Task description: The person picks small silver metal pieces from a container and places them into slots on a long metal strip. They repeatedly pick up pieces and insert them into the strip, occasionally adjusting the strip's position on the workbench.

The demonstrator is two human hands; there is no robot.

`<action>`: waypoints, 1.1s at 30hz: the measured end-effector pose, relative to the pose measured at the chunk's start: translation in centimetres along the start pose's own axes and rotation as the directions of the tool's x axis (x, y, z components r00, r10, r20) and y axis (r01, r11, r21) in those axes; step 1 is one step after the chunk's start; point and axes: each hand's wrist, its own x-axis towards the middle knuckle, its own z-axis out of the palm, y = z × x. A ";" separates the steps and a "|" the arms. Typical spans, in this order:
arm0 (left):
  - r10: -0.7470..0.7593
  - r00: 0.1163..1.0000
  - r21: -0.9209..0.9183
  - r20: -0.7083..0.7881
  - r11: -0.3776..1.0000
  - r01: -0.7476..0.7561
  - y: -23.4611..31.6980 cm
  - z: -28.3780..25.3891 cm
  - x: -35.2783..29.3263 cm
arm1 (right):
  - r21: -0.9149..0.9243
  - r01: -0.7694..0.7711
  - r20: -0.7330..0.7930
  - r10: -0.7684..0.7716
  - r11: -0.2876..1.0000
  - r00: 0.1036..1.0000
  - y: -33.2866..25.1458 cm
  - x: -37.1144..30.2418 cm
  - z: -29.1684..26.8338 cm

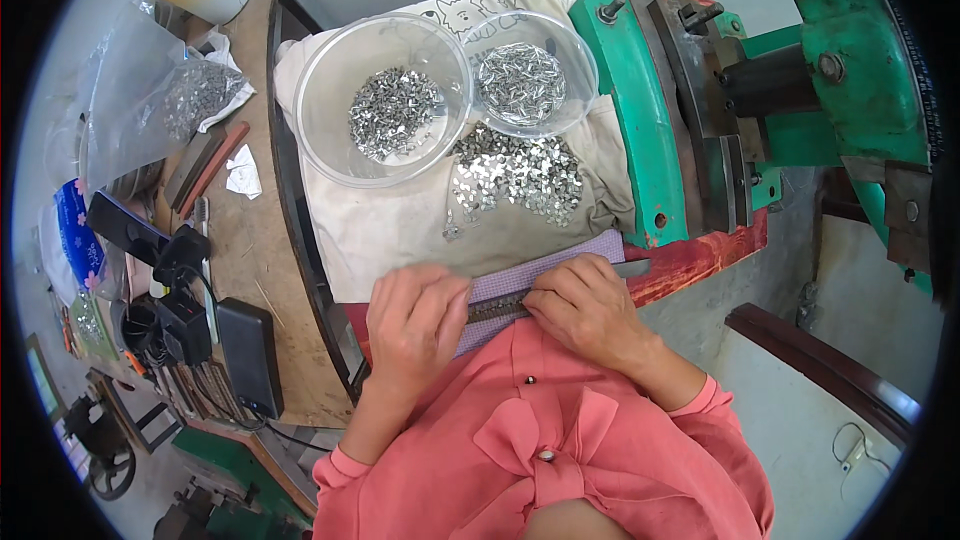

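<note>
My left hand (415,325) is closed, its fingers curled and pinched together over the left end of a narrow dark strip (494,309) with small bits along it. At the strip's right end, my right hand (585,310) has its fingertips drawn together close against it. Whatever either pinch holds is too small or hidden to make out. Under the strip lies a purple checked cloth (490,284). Just beyond my hands, a loose pile of small shiny metal pieces (520,178) is spread on a beige cloth (385,240).
Behind the pile stand a large clear tub (312,130) of metal bits and a smaller clear tub (588,65) of thin metal pins. A green machine (640,140) rises at the right. On the wooden table (250,250) at left sit a black power bank (249,355) and a plastic bag (130,90).
</note>
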 end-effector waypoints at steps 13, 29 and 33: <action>0.146 0.967 0.071 0.209 0.984 -0.164 0.3 1.8 -2.4 | -0.022 -0.046 -0.073 0.044 0.999 0.996 1.0 -0.4 -2.0; 0.020 0.974 0.021 0.227 0.999 -0.025 0.3 1.6 -2.7 | -0.005 -0.037 -0.073 0.037 0.999 0.997 1.3 -2.2 -1.0; 0.012 0.969 0.070 0.248 0.997 -0.031 -0.2 1.3 -3.4 | -0.012 -0.113 -0.052 0.112 0.994 0.992 1.1 -2.0 -1.3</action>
